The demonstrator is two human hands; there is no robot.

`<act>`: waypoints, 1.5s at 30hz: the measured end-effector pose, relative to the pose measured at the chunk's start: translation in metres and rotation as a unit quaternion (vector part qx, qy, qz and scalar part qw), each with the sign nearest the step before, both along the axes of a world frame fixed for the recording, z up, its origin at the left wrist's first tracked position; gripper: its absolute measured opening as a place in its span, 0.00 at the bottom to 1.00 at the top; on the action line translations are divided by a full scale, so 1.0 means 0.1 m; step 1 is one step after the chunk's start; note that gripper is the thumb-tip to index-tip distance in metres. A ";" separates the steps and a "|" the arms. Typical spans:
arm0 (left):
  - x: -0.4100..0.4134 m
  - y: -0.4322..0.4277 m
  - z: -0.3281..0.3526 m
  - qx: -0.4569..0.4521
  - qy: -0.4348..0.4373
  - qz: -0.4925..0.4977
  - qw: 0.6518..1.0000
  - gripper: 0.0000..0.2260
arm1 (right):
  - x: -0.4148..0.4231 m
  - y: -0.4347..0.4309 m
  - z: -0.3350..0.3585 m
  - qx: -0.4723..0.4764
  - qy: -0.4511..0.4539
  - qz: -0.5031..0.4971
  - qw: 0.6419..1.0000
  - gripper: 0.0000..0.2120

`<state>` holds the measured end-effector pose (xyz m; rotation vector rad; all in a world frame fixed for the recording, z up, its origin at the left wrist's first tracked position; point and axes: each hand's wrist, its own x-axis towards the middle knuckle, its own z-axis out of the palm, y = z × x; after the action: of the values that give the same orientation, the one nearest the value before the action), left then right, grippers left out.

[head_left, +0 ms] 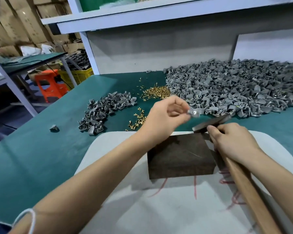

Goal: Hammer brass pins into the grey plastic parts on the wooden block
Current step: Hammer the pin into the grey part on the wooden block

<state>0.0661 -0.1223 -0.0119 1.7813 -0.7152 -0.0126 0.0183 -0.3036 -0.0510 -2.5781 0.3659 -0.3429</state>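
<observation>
Wooden block [181, 157] before pins [156, 92], between two part piles [107, 110].

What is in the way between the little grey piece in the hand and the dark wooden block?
Nothing visible. The left hand pinches the grey part just beyond the wooden block, whose top looks bare. The hammer, gripped by the right hand, has its head by the block's far right corner, beside that path.

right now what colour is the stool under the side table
Bright orange stool, seen in the head view, far left.
</observation>
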 end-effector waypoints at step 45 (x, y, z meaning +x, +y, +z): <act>0.58 0.84 -0.17 0.486 -0.244 0.183 0.819 0.10 | -0.03 -0.05 0.01 -0.052 0.017 0.018 0.998 0.21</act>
<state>0.1240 -0.0380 -0.0288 2.9607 -0.7672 0.4243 0.0158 -0.3088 -0.0501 -2.6912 0.3208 -0.3115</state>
